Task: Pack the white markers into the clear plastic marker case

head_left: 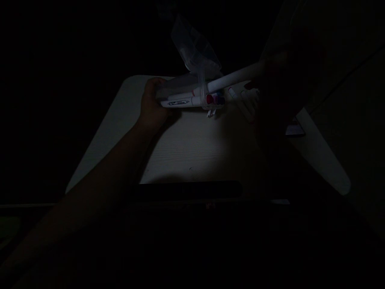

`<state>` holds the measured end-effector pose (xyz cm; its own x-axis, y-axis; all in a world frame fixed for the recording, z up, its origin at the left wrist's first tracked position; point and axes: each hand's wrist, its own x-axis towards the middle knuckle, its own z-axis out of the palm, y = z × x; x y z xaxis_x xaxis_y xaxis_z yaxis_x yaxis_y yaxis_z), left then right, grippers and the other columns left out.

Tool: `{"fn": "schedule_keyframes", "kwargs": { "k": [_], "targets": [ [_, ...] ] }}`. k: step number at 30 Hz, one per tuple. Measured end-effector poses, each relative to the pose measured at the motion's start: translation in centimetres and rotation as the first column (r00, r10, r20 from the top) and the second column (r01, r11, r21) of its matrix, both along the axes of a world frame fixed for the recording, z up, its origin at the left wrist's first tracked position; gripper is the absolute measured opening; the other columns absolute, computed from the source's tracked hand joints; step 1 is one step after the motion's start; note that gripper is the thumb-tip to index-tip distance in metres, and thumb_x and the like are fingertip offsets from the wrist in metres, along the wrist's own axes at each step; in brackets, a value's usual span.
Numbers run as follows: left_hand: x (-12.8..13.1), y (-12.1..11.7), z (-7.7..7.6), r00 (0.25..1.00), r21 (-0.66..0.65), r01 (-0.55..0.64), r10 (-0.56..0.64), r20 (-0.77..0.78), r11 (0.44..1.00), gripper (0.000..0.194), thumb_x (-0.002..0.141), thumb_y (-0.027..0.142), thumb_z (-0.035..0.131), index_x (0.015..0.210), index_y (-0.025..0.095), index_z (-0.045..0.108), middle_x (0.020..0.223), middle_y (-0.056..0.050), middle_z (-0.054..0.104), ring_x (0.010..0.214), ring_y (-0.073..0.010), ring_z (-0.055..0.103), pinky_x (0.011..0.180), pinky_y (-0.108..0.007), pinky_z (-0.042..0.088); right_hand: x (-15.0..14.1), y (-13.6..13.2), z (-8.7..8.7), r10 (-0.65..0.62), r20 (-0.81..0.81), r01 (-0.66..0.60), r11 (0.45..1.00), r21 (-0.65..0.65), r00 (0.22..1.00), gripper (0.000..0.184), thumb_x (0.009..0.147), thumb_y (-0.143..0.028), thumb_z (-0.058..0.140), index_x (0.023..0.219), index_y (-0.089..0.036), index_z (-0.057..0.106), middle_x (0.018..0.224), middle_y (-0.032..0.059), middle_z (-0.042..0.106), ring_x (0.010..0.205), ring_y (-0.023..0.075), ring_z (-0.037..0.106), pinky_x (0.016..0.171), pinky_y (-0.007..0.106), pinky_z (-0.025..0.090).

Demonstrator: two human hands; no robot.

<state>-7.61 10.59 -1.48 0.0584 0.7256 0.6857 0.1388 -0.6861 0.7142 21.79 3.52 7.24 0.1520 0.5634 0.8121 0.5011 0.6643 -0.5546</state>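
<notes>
Standing in this dim room, I record a person working with two bare hands over a pale table [183, 144]. The left hand [152, 102] is closed around the left end of a clear bag [179, 83], whose mouth faces right and whose loose flap [195, 48] stands up above it. Whether the bag rests on the table or is held just above it, I cannot tell.

Inside lies a printed marker [178, 102], with a red cap [209, 98] and darker caps [221, 99] grouped at the mouth. The right hand [282, 84] is deep in shadow. It appears to grip a white marker [236, 78], which slants down leftward to the mouth, but the separate fingers cannot be made out.

Further loose markers [247, 104] lie on the table, right of the bag. Beyond them, near the table's right side, is a flat object [294, 128] too dark to identify. A dark bar [192, 190] runs along the near edge.

In my judgement, the step in hand is guiding the white marker through the mouth; its direction of travel cannot be determined. The next move calls for a steady left hand, the opening kept wide, and the marker aligned with those inside.
</notes>
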Motion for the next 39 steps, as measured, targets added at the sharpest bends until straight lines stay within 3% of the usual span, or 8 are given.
{"fn": "schedule_keyframes", "kwargs": {
  "k": [3, 6, 9, 14, 21, 27, 34, 39],
  "targets": [
    [0.1, 0.1, 0.0, 1.000, -0.026, -0.006, 0.006, 0.007, 1.000, 0.079, 0.048, 0.004, 0.091, 0.114, 0.024, 0.052, 0.103, 0.002, 0.067, 0.079, -0.0103, 0.063, 0.065, -0.024, 0.052, -1.1, -0.6, -0.9, -0.032, -0.061, 0.038, 0.994, 0.105, 0.998, 0.042, 0.086, -0.011, 0.053, 0.127, -0.020, 0.047, 0.132, 0.0079, 0.061, 0.118, 0.0188, 0.064, 0.091, 0.035, 0.062],
    [0.2, -0.1, 0.1, 1.000, -0.042, -0.005, 0.006, 0.026, 0.999, 0.084, 0.042, -0.001, 0.091, 0.114, 0.021, 0.051, 0.103, 0.001, 0.066, 0.077, -0.0100, 0.062, 0.064, -0.024, 0.052, -2.1, -2.0, -1.0, 0.030, -0.012, -0.030, 0.999, 0.026, 0.999, 0.036, 0.085, -0.014, 0.065, 0.120, -0.021, 0.059, 0.114, 0.0040, 0.070, 0.100, 0.0156, 0.068, 0.078, 0.030, 0.062],
    [0.3, -0.3, 0.3, 1.000, -0.037, 0.015, -0.015, 0.013, 0.999, 0.083, 0.045, 0.003, 0.092, 0.115, 0.020, 0.050, 0.102, 0.001, 0.066, 0.077, -0.0096, 0.062, 0.064, -0.022, 0.051, -2.7, -3.0, -0.5, 0.073, 0.051, -0.071, 0.997, -0.037, 0.996, 0.020, 0.084, -0.015, 0.072, 0.103, -0.021, 0.069, 0.103, 0.0023, 0.073, 0.092, 0.0147, 0.068, 0.075, 0.029, 0.061],
    [0.3, -0.6, 0.6, 0.999, -0.042, 0.018, -0.020, -0.028, 0.999, 0.081, 0.049, 0.010, 0.094, 0.114, 0.021, 0.048, 0.103, 0.001, 0.065, 0.077, -0.0098, 0.063, 0.066, -0.022, 0.054, -2.9, -3.3, -0.3, 0.065, 0.077, -0.052, 0.985, -0.164, 0.995, 0.010, 0.090, -0.018, 0.070, 0.099, -0.022, 0.071, 0.088, 0.0003, 0.070, 0.078, 0.0140, 0.065, 0.071, 0.029, 0.058],
    [0.7, -1.2, 0.9, 0.998, -0.048, 0.058, -0.056, 0.035, 0.997, 0.072, 0.055, 0.018, 0.097, 0.108, 0.021, 0.048, 0.104, -0.002, 0.065, 0.092, -0.0175, 0.068, 0.086, -0.037, 0.061, -2.6, -2.4, -1.6, 0.213, 0.094, -0.191, 0.960, -0.207, 0.972, 0.026, 0.099, -0.045, 0.056, 0.110, -0.023, 0.062, 0.104, 0.0027, 0.073, 0.081, 0.0144, 0.067, 0.080, 0.033, 0.057],
    [0.6, -0.5, 0.6, 0.999, 0.017, 0.041, -0.041, -0.036, 0.999, 0.085, 0.045, 0.023, 0.098, 0.112, 0.018, 0.045, 0.104, -0.001, 0.063, 0.084, -0.0147, 0.064, 0.085, -0.043, 0.060, -2.9, -3.3, -0.9, 0.080, 0.256, -0.030, 0.981, -0.193, 0.963, 0.018, 0.098, -0.031, 0.060, 0.109, -0.021, 0.068, 0.091, 0.0001, 0.071, 0.071, 0.0130, 0.063, 0.076, 0.030, 0.054],
    [0.3, -0.4, 0.8, 0.998, -0.002, 0.006, -0.006, -0.070, 1.000, 0.087, 0.041, 0.022, 0.098, 0.110, 0.018, 0.046, 0.101, -0.001, 0.059, 0.082, -0.0149, 0.060, 0.091, -0.051, 0.057, -3.2, -3.6, -0.3, 0.204, 0.277, -0.128, 0.954, -0.270, 0.939, 0.025, 0.094, -0.034, 0.063, 0.109, -0.016, 0.072, 0.095, 0.0031, 0.076, 0.086, 0.0163, 0.069, 0.080, 0.032, 0.059],
    [0.7, -0.6, 0.8, 0.999, -0.011, 0.046, -0.046, 0.002, 0.999, 0.086, 0.041, 0.018, 0.098, 0.110, 0.019, 0.047, 0.099, -0.001, 0.062, 0.079, -0.0134, 0.059, 0.083, -0.041, 0.058, -3.1, -3.3, -0.5, 0.205, 0.305, -0.096, 0.937, -0.337, 0.930, 0.021, 0.093, -0.028, 0.061, 0.112, -0.027, 0.070, 0.099, 0.0005, 0.075, 0.090, 0.0161, 0.071, 0.085, 0.031, 0.060]
  ]
}}
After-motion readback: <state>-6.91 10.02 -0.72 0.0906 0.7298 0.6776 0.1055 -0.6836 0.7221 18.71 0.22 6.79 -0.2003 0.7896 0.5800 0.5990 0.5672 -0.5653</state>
